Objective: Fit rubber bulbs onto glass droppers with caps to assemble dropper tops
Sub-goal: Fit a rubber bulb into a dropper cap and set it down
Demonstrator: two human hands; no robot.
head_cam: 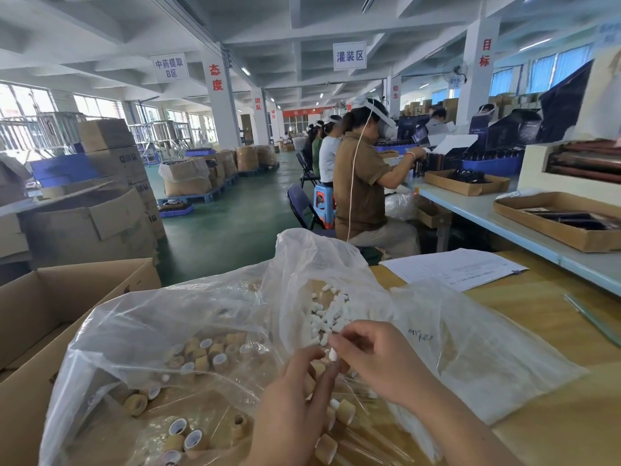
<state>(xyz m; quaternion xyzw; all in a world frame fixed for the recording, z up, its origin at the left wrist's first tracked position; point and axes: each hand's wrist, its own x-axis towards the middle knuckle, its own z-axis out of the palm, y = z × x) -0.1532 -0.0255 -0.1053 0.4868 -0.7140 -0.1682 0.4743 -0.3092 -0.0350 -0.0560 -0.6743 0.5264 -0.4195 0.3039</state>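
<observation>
Bag thin glossy clear plastic; caps matt, wood-like; bulbs matt rubber; box plain cardboard

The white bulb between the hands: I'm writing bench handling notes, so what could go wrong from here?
The bulb is pinched only at the right hand's fingertips beside the cap in the left hand; it could slip and drop into the open bag among loose caps. Capped droppers lie just below both hands; a downward push might crack their glass.
</observation>
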